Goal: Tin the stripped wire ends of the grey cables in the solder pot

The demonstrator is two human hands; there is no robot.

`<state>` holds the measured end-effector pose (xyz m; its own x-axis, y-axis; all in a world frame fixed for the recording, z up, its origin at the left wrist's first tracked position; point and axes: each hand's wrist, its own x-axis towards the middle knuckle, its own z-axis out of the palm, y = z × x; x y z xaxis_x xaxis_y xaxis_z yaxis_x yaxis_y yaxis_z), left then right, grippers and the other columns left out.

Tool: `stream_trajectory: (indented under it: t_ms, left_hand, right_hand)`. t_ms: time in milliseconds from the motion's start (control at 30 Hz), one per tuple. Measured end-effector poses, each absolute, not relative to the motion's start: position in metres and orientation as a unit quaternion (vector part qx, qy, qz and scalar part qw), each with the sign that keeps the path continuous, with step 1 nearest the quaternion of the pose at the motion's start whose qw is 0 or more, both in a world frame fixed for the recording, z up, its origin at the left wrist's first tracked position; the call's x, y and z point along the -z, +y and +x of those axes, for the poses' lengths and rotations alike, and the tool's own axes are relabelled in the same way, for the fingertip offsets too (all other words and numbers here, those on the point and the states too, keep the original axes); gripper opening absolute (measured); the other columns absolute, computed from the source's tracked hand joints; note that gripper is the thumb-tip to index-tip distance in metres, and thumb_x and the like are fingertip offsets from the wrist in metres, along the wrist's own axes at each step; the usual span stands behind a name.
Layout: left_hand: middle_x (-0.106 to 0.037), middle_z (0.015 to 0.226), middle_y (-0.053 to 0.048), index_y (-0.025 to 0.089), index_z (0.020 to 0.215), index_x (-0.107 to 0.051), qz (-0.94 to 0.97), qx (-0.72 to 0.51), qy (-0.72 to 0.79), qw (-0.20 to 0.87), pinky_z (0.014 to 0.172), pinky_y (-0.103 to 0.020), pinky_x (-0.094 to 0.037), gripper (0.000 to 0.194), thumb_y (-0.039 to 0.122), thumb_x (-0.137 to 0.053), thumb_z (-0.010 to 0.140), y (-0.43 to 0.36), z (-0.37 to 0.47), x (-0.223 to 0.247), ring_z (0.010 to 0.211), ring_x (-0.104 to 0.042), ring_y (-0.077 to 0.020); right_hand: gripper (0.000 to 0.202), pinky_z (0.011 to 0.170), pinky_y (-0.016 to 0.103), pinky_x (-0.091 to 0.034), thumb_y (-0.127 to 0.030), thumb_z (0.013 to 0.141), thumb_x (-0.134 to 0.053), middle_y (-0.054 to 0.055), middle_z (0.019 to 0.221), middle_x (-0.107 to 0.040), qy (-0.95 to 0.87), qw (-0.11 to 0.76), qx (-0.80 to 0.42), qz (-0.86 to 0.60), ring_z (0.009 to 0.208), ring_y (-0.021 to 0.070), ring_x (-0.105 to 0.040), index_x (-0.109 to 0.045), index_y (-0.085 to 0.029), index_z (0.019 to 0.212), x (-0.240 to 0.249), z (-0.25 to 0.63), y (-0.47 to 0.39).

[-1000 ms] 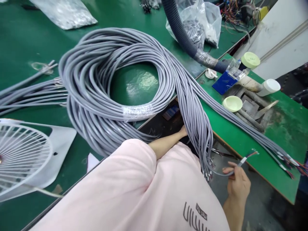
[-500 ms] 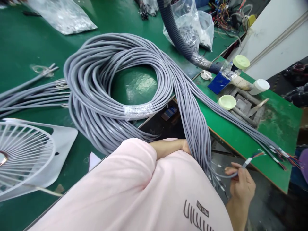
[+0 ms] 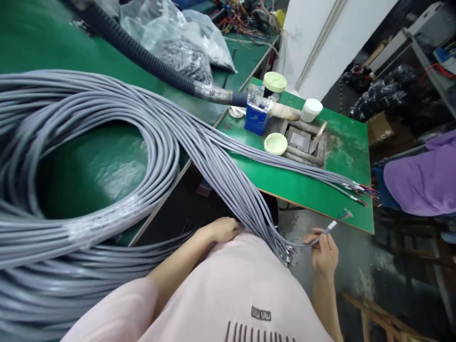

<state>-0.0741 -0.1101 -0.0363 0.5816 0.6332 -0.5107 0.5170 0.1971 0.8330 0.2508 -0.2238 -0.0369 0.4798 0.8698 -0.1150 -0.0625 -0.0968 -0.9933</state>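
Note:
A thick bundle of grey cables [image 3: 228, 180] runs from a large coil on the bench and hangs over the edge by my body. My left hand [image 3: 223, 230] is at the left side of this bundle, fingers curled in against it; the fingertips are hidden. On the right, my right hand [image 3: 323, 249] pinches a single grey cable [image 3: 326, 231] near its end, pulled out sideways from the hanging ends. That end has a white label [image 3: 331, 225] and short coloured wires [image 3: 346, 216] fanning out, somewhat blurred. Other stripped ends [image 3: 288, 254] hang below the bundle.
More cable ends [image 3: 356, 187] lie across the green side table [image 3: 356, 142]. A solder-pot-like metal fixture [image 3: 301, 141], pale tubs [image 3: 275, 144] and a blue box [image 3: 255, 118] on an extraction hose [image 3: 142, 57] stand there. Plastic bags [image 3: 185, 52] lie behind. A person in purple [image 3: 422, 175] is at right.
My view has swung right, so the coil sits further left in the picture. My left hand shows more at the bundle's side. My right hand still holds the single cable end.

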Motion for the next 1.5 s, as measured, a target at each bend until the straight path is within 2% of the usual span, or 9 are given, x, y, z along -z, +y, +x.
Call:
stream_trajectory:
  t_ms: [133,300,633,767,900,1067,1200,1367,1500]
  left_hand:
    - [-0.070,0.079,0.002,0.024,0.089,-0.074,0.723,-0.043,0.323,0.609,0.071,-0.027,-0.048,0.028,0.040,-0.051,0.088,-0.094,-0.079,-0.025,0.074,-0.063,-0.0194]
    - [-0.063,0.123,-0.005,0.021,0.118,-0.065,0.810,-0.178,0.401,0.390,0.106,-0.040,-0.038,0.033,0.035,-0.052,0.091,-0.030,-0.015,-0.049,0.119,-0.053,-0.0280]
    - [-0.057,0.107,-0.013,0.017,0.107,-0.060,0.874,-0.154,0.450,0.096,0.085,-0.042,-0.038,0.025,0.033,-0.058,0.088,0.006,0.043,-0.020,0.106,-0.049,-0.0298]
    - [-0.059,0.102,-0.012,0.015,0.097,-0.058,0.892,-0.157,0.417,0.078,0.082,-0.040,-0.038,0.017,0.030,-0.055,0.090,0.008,0.047,-0.023,0.099,-0.049,-0.0273]
    - [-0.060,0.095,-0.009,0.015,0.096,-0.059,0.889,-0.221,0.372,0.153,0.078,-0.036,-0.040,0.020,0.031,-0.048,0.094,0.003,0.040,-0.035,0.089,-0.051,-0.0223]
    - [-0.059,0.088,-0.007,0.018,0.097,-0.065,0.858,-0.324,0.327,0.229,0.077,-0.032,-0.042,0.031,0.042,-0.046,0.095,-0.018,0.022,-0.047,0.085,-0.051,-0.0195]
    - [-0.059,0.086,-0.006,0.017,0.096,-0.065,0.852,-0.331,0.292,0.283,0.077,-0.030,-0.041,0.030,0.041,-0.047,0.095,-0.025,0.010,-0.042,0.084,-0.052,-0.0181]
    - [-0.061,0.086,-0.006,0.018,0.092,-0.069,0.856,-0.285,0.271,0.336,0.078,-0.031,-0.041,0.027,0.040,-0.054,0.092,-0.024,0.004,-0.026,0.083,-0.054,-0.0182]
    - [-0.064,0.087,-0.007,0.016,0.104,-0.070,0.777,-0.337,0.270,0.457,0.083,-0.033,-0.044,0.030,0.039,-0.063,0.087,-0.027,0.006,-0.030,0.087,-0.057,-0.0190]
  right_hand:
    - [0.027,0.066,0.034,-0.049,-0.043,0.086,-0.060,0.005,0.068,-0.071,-0.279,0.586,-0.392,-0.651,0.067,0.0196,-0.066,-0.063,-0.017,0.091,0.051,0.268,-0.246]
    - [0.028,0.069,0.033,-0.049,-0.045,0.088,-0.056,0.005,0.073,-0.072,-0.332,0.520,-0.378,-0.690,0.068,0.0189,-0.065,-0.065,-0.019,0.093,0.041,0.258,-0.238]
    - [0.040,0.062,0.029,-0.048,-0.050,0.086,-0.054,0.006,0.064,-0.071,-0.452,0.136,-0.473,-0.744,0.061,0.0181,-0.066,-0.066,-0.016,0.068,0.017,0.271,-0.245]
    - [0.035,0.062,0.028,-0.051,-0.046,0.089,-0.053,0.005,0.069,-0.071,-0.447,0.220,-0.586,-0.639,0.060,0.0155,-0.066,-0.070,-0.015,0.092,-0.003,0.235,-0.222]
    - [0.041,0.051,0.028,-0.050,-0.046,0.086,-0.060,0.008,0.094,-0.073,-0.351,0.421,-0.630,-0.551,0.060,0.0161,-0.066,-0.061,-0.022,0.120,-0.015,0.202,-0.172]
    - [0.037,0.055,0.028,-0.051,-0.044,0.087,-0.058,0.010,0.111,-0.070,-0.265,0.638,-0.536,-0.485,0.060,0.0114,-0.061,-0.062,-0.023,0.116,-0.034,0.215,-0.116]
    - [0.032,0.053,0.024,-0.048,-0.045,0.084,-0.062,0.006,0.098,-0.070,-0.235,0.722,-0.444,-0.476,0.066,0.0112,-0.061,-0.066,-0.019,0.104,-0.050,0.236,-0.098]
    - [0.021,0.044,0.021,-0.036,-0.038,0.089,-0.055,-0.004,0.067,-0.061,-0.247,0.818,-0.243,-0.460,0.043,0.0062,-0.043,-0.062,-0.021,0.099,-0.074,0.243,-0.103]
    - [0.023,0.042,0.023,-0.031,-0.034,0.092,-0.050,-0.007,0.044,-0.045,-0.392,0.711,-0.207,-0.546,0.037,0.0086,-0.035,-0.066,-0.017,0.094,-0.084,0.223,-0.121]
